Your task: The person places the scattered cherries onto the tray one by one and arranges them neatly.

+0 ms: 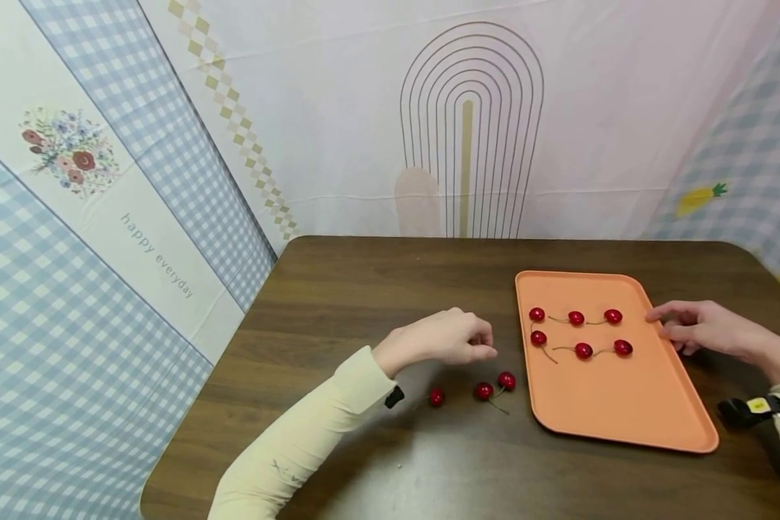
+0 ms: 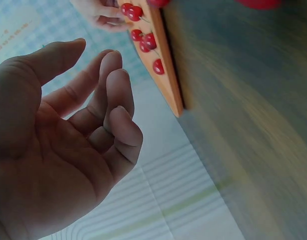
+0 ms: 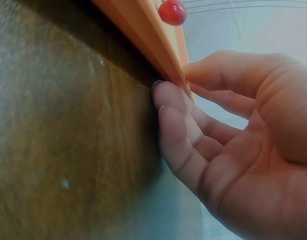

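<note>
The checked cloth [image 1: 104, 224] at left reads "happy everyday" and, higher up, "ou".

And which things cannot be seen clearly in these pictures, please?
Head: print on the left sleeve, too small to read.
Left wrist: a red cherry, blurred and cut off by the top edge.
Right wrist: much of the orange tray, cut off by the top edge.

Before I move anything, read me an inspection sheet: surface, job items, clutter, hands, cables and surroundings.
Surface: dark wood-grain table.
Job items: orange tray holding six cherries; three loose cherries on the table, left of the tray.
Clutter: small pale speck on the table.
Hands: left hand hovers above the table, holding nothing; right hand pinches the tray's right edge.
Cables: nothing seen.
Surroundings: patterned cloth behind the table, blue-checked cloth at left.
</note>
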The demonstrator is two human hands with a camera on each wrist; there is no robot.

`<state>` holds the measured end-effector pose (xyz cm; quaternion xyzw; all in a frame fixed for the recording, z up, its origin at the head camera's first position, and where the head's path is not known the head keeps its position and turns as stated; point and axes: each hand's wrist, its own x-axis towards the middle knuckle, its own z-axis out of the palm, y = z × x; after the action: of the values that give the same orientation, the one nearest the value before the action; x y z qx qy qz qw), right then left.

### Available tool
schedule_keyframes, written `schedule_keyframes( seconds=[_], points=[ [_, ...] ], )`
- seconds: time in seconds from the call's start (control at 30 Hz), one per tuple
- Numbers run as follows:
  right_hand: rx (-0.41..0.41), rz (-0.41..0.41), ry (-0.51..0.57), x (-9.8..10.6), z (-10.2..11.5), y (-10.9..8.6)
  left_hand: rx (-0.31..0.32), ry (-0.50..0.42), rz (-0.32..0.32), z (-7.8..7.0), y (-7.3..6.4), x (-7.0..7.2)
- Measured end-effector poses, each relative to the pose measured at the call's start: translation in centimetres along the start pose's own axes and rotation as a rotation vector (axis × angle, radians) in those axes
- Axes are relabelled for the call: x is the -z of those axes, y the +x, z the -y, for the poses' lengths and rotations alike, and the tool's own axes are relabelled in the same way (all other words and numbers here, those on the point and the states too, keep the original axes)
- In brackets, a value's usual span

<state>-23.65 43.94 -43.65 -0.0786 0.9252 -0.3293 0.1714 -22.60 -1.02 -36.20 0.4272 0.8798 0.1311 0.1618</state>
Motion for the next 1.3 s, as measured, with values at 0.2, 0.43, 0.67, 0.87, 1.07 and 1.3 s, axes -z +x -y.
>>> schedule_keyframes(
  seconds=[0.2,0.43,0.67,0.87,1.07,1.3],
  points=[
    [-0.001,-0.013,-0.004,0.5,0.2,-0.1,0.027,0.001,0.002,1.4,-2.3,-0.2],
    [0.009,-0.022,-0.018,0.6,0.4,0.2,0.065,-0.022,0.028,2.5,-4.7,-1.6],
    [0.013,-0.019,-0.012,0.5,0.4,0.2,0.126,-0.019,0.04,3.2,-7.0,-3.1],
    [0.005,-0.017,-0.005,0.4,0.3,0.0,0.196,-0.037,0.06,3.5,-8.4,-3.9],
    [0.003,-0.019,-0.011,0.2,-0.1,-0.3,0.187,-0.048,0.075,3.6,-8.5,-4.7],
    [0.025,-0.01,-0.002,0.0,-0.2,-0.1,0.163,-0.043,0.084,3.7,-8.4,-4.7]
  ],
)
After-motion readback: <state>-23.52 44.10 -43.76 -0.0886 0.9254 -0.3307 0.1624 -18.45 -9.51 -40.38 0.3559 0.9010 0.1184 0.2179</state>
